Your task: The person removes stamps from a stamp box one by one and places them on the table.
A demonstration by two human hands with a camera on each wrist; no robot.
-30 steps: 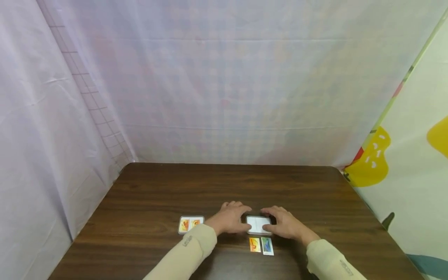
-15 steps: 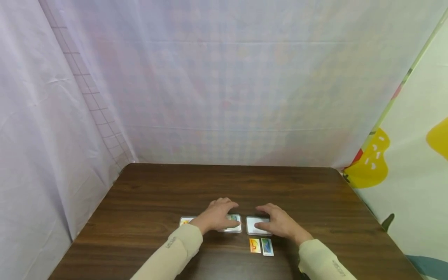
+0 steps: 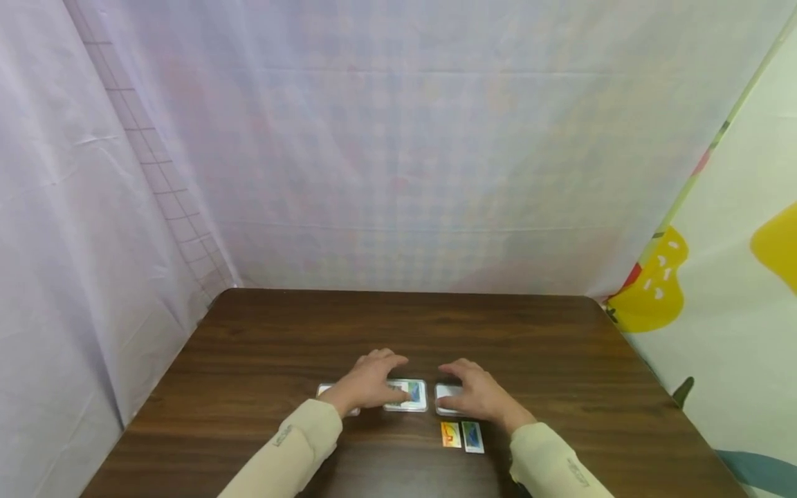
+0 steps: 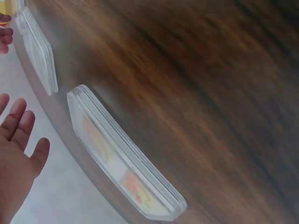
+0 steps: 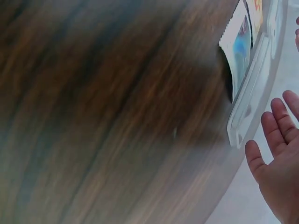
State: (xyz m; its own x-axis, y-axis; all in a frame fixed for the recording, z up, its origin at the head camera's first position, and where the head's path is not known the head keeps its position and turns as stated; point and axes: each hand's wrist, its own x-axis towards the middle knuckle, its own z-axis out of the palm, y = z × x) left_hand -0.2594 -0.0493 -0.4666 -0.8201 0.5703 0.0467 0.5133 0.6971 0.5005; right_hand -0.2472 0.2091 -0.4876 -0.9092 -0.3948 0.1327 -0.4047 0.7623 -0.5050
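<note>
My left hand (image 3: pixel 367 380) hovers over a flat clear case (image 3: pixel 422 403) in the middle, its thumb overlapping the case in the head view. A stamp with a blue-green picture (image 3: pixel 416 391) shows inside. The fingers are spread and hold nothing. Partly hidden behind this hand, a second clear case (image 4: pixel 128 158) contains two orange-yellow stamps. My right hand (image 3: pixel 479 393) is above a third case (image 3: pixel 443 391) with a white face, its fingers loosely bent and apart. Below that case lie an orange stamp (image 3: pixel 451 435) and a blue-green stamp (image 3: pixel 472 437), both loose.
The three cases sit in a row on a dark wood-grain table (image 3: pixel 280 332). Pale curtains (image 3: pixel 398 152) stand behind the table's far edge and along the left. A white cloth with yellow shapes (image 3: pixel 654 290) hangs on the right.
Both hands have shifted left across the row, the left hand farther. The middle case has come into view, while the left case is now largely covered. The loose stamps stay put.
</note>
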